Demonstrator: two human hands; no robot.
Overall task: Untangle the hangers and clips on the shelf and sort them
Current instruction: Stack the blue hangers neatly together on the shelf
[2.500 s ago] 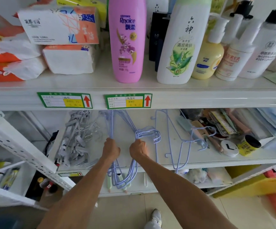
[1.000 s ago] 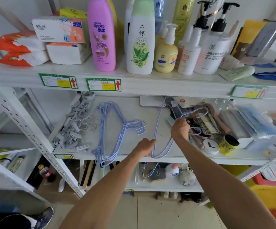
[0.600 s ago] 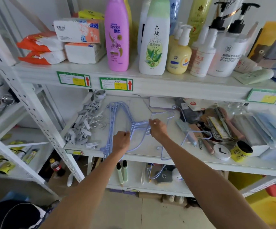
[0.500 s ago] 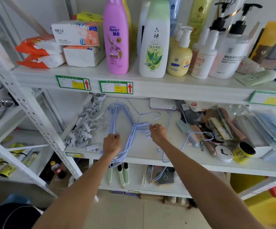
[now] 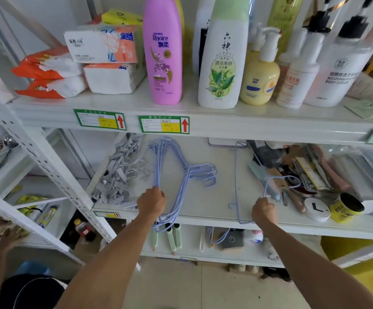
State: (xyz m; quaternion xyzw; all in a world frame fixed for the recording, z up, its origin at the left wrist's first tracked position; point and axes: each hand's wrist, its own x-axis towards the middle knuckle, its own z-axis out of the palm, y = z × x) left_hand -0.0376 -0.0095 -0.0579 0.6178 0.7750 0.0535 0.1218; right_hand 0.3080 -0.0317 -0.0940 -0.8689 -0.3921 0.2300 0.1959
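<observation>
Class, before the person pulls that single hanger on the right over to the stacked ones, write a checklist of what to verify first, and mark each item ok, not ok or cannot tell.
1. Right hand closed on the single hanger: ok.
2. Left hand steadying the hanger stack: ok, it grips the bars near the shelf edge.
3. Single hanger's hook free of the clutter: not ok, it lies over the comb and brushes.
4. Bare shelf between the single hanger and the stack: ok.
5. Stack hooks aligned, pointing right: ok.
6. Clip pile separate from the stack: cannot tell, they lie close.
</observation>
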